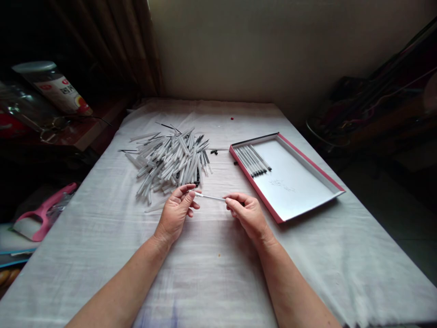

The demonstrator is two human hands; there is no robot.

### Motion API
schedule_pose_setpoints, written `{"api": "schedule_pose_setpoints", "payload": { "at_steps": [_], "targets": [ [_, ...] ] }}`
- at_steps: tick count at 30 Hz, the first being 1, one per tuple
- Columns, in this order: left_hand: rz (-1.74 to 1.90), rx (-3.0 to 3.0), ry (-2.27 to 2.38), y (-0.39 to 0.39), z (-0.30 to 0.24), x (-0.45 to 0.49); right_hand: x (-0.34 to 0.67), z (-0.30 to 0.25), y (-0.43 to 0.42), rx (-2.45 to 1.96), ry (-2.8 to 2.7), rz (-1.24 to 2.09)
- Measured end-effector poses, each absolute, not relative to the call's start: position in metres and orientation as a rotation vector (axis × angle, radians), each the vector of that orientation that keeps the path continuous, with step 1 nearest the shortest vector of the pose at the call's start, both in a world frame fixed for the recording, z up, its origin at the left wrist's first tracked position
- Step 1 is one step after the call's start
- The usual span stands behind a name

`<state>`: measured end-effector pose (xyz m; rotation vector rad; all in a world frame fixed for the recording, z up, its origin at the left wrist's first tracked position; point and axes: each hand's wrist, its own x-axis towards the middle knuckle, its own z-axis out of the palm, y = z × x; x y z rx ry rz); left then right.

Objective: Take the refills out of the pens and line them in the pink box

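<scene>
Between both hands, just above the cloth, a thin whitish pen refill (pixel 213 197) lies nearly level. My left hand (pixel 177 209) pinches its left end between thumb and fingers, while my right hand (pixel 248 214) pinches the right end; the fingertips cover both ends. Beyond my left hand spreads a loose heap of clear pen barrels (pixel 164 159), mixed with dark-inked refills (pixel 205 161). To the right of my right hand, a shallow white box lid with red sides (pixel 259 193) holds a row of several clear pens (pixel 252 159) with black ends.
Small black pen parts (pixel 214 151) lie between the heap and the lid. A tiny red piece (pixel 232 119) rests farther back on the white tablecloth (pixel 211 282). At left are a jar (pixel 61 91), eyeglasses (pixel 53 130) and a pink-handled object (pixel 46 212) beside the table.
</scene>
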<state>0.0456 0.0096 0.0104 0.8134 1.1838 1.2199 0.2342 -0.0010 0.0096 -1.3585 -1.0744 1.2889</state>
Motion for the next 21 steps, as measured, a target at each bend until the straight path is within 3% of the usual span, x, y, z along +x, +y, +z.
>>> {"api": "schedule_pose_setpoints", "payload": {
  "at_steps": [7,21],
  "targets": [
    [1.174,0.933,1.253,0.007,0.007,0.049,0.242,0.006,0.0,-1.333,-1.381,1.233],
    [1.214,0.897,1.297,0.009,0.001,0.053,0.232,-0.003,-0.001,-1.349,-1.371,1.125]
  ]
}}
